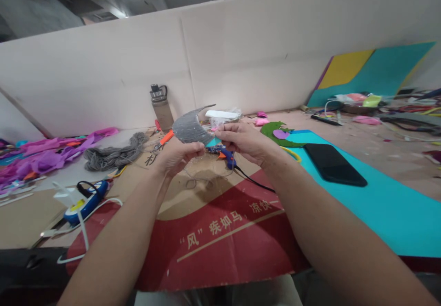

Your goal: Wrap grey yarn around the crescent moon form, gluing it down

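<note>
A grey curved piece (193,127), covered in yarn-like strands and pointed at its upper end, is held up over the cardboard. My left hand (181,154) is closed on its lower left part. At its lower right end my right hand (241,140) pinches with thumb and fingers, beside a small teal bit (213,141). A thin grey strand (200,180) hangs in loops below the hands. Just beneath them lies a blue glue gun (228,157) with an orange trigger, partly hidden, its black cord running right.
Red-and-tan cardboard (220,241) lies in front. Grey yarn (117,152), a power strip (86,202) and purple felt (51,159) are left. A bottle (161,108) stands behind. Rightward are a green piece (275,133), a black phone (334,164) and a turquoise sheet (389,209).
</note>
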A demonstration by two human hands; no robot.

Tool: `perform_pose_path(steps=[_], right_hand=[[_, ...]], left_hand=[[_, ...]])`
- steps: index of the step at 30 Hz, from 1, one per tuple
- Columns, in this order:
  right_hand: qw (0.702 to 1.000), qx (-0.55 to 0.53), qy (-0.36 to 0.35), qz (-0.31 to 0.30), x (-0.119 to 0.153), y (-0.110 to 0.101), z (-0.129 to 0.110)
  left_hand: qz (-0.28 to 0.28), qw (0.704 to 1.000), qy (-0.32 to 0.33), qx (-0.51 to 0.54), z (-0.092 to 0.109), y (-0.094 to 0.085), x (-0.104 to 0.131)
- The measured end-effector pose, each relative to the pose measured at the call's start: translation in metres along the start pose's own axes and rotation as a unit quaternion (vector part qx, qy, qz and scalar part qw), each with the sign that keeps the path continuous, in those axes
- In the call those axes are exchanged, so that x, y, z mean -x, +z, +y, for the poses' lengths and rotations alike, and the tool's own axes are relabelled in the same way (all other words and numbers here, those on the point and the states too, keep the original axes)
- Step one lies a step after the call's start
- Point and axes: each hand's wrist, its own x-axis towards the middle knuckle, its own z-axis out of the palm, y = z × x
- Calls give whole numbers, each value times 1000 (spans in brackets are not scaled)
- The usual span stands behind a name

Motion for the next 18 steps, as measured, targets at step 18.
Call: perform_pose_path(steps=[18], right_hand=[[995, -94, 21, 36, -2, 4, -1]], left_hand=[[-27, 998, -29, 38, 2, 3, -2]])
